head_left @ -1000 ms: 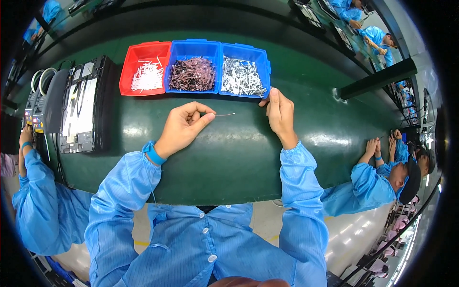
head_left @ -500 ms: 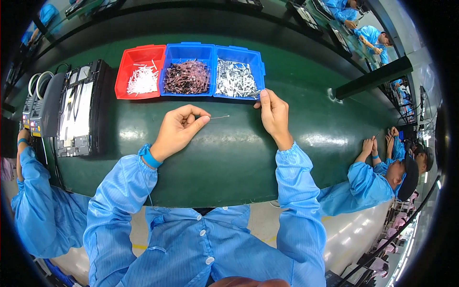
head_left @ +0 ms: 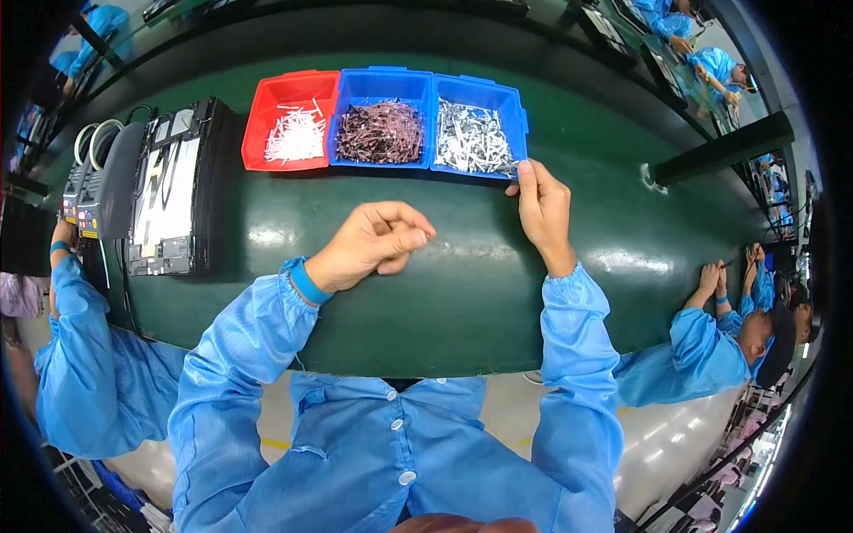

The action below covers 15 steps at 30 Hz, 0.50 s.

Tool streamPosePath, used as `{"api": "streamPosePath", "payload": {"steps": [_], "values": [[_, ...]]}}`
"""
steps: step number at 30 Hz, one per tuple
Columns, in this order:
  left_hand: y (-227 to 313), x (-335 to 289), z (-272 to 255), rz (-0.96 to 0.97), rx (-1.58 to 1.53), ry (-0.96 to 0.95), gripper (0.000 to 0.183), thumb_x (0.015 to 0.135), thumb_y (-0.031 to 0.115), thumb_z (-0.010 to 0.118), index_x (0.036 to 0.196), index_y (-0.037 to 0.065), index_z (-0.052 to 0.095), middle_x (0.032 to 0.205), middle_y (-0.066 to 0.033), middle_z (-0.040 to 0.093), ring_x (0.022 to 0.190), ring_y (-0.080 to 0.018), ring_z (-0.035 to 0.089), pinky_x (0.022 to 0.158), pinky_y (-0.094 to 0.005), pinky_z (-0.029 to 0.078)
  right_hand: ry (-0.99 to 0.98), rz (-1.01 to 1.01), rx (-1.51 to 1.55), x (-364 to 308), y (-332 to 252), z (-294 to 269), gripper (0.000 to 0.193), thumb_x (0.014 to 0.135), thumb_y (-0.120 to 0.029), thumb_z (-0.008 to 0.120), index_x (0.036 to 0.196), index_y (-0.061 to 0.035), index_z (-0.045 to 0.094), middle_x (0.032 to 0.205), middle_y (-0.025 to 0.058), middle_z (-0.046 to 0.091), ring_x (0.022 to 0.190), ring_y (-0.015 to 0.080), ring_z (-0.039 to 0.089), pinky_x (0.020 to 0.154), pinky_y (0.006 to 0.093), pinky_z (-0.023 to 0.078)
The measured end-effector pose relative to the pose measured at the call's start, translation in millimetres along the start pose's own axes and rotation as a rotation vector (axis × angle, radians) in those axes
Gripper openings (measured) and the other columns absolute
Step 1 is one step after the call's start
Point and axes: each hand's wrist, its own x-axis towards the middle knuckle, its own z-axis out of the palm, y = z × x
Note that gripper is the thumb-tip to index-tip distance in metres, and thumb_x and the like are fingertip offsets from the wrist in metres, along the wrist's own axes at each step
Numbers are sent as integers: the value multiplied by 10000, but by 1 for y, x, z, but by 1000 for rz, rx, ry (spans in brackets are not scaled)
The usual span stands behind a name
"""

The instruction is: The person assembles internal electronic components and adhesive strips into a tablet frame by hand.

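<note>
My left hand (head_left: 378, 238) hovers above the green table, thumb and forefinger pinched together. Whatever lies between those fingertips is too small to make out now. My right hand (head_left: 544, 200) is at the near right corner of the right blue bin (head_left: 522, 133), its thumb and fingers closed around that corner. Silvery strips (head_left: 471, 138) fill this bin, some lying by the front lip close to my fingers. The middle blue bin (head_left: 385, 83) holds a heap of dark reddish-brown strips (head_left: 380, 133). White strips (head_left: 298, 135) lie in the red bin (head_left: 258, 124) on the left.
Left of the bins stands a black case with opened devices (head_left: 164, 204), beside grey units with white cable loops (head_left: 102, 182). A dark post (head_left: 724, 151) rises at the right. Co-workers in blue sit on both sides (head_left: 702, 355) (head_left: 98, 382).
The thin strip that stuck out from my left fingertips no longer shows, and that hand has turned and lowered slightly. My right hand stays at the bin corner. The whole view has shifted.
</note>
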Motion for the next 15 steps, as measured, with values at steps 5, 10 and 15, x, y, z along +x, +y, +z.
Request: {"api": "streamPosePath", "payload": {"steps": [5, 10, 15], "values": [[-1, 6, -5, -27, -68, -26, 122, 957, 114, 635, 1018, 8, 643, 645, 20, 460, 533, -79, 373, 501, -245, 345, -6, 0, -3, 1, 3, -1, 340, 1025, -266, 523, 1068, 38, 670, 704, 93, 641, 631, 129, 613, 563, 282, 457], [1, 3, -7, -39, -68, -40, 126, 958, 114, 634, 1026, 8, 644, 640, 24, 438, 550, -87, 382, 519, -247, 355, -13, -9, -21, 3, -1, 1, 337, 1026, -271, 520, 1069, 26, 673, 690, 90, 635, 626, 129, 606, 565, 285, 457], [1, 5, -7, -39, -78, -50, 128, 961, 115, 630, 1035, 11, 640, 669, 10, 493, 560, -95, 422, 525, -246, 363, -4, -7, -13, 2, 3, 1, 333, 1027, -267, 520, 1079, 24, 672, 692, 90, 635, 631, 129, 609, 569, 280, 459]]}}
